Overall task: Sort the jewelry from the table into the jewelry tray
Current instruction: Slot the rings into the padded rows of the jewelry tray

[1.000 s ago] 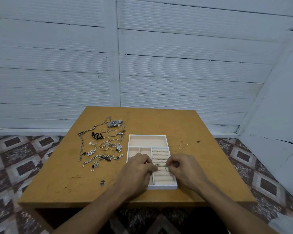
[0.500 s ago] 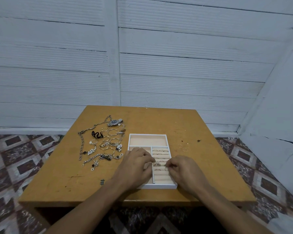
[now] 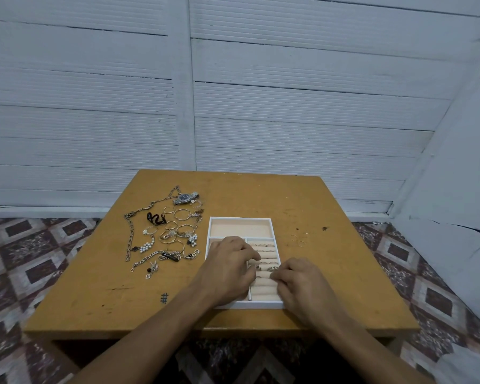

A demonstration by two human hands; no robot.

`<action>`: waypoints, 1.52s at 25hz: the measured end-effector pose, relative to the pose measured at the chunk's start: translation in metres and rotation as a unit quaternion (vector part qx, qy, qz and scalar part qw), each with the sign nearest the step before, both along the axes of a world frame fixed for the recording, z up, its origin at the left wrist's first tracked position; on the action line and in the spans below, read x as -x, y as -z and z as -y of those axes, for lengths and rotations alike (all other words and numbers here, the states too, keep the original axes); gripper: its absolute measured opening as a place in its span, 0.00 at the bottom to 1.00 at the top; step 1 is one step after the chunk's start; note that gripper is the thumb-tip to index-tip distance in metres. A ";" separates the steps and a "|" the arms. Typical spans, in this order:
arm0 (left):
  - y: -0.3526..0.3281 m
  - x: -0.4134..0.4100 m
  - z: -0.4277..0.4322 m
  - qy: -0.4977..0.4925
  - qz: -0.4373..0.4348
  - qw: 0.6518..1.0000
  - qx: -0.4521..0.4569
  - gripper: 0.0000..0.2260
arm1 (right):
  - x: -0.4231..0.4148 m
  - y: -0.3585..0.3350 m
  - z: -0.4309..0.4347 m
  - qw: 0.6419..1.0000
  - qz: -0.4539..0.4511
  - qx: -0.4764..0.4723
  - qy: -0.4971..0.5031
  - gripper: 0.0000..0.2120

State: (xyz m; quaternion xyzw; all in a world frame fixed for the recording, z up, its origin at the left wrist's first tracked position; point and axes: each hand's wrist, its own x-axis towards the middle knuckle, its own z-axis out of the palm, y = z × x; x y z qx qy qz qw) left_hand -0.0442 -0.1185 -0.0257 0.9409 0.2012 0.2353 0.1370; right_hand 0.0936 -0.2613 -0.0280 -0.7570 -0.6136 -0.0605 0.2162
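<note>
Left hand (image 3: pixel 227 270) and right hand (image 3: pixel 302 286) are laid close together on white beige-lined rectangular jewelry tray (image 3: pixel 240 218), fingers curled; grip cannot be told. Small silver rings (image 3: pixel 272 268) are seated between them. Loose mixed-metal jewelry (image 3: pixel 175 234) is spread left of left hand.

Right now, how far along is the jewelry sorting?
Early. Done: a few rings sit in the ring rolls of the jewelry tray. In hand: left hand and right hand are at those rolls, held piece unclear. Left: the pile of chains, hoops and a watch, plus two thin rings beside the tray.
</note>
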 end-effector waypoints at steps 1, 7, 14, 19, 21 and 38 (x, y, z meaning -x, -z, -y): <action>0.001 -0.001 0.000 0.001 -0.001 1.000 0.001 0.13 | 0.000 0.000 -0.001 1.000 -0.001 0.000 0.001 0.10; -0.002 -0.009 0.000 0.009 0.002 1.000 -0.003 0.12 | -0.002 -0.004 0.000 0.998 -0.054 0.017 0.004 0.11; -0.009 -0.053 0.001 0.022 -0.037 0.999 0.001 0.16 | -0.027 -0.014 0.003 0.979 -0.193 -0.017 0.062 0.13; -0.018 -0.105 -0.011 0.001 -0.102 0.995 0.010 0.15 | -0.071 -0.002 -0.010 0.969 -0.184 0.023 0.166 0.17; -0.020 -0.122 -0.015 -0.011 -0.145 0.989 0.003 0.17 | -0.083 0.000 -0.019 0.966 -0.181 0.034 0.181 0.18; -0.010 -0.168 -0.020 -0.042 -0.206 0.978 -0.003 0.09 | -0.110 -0.004 -0.051 0.947 -0.239 0.084 0.196 0.05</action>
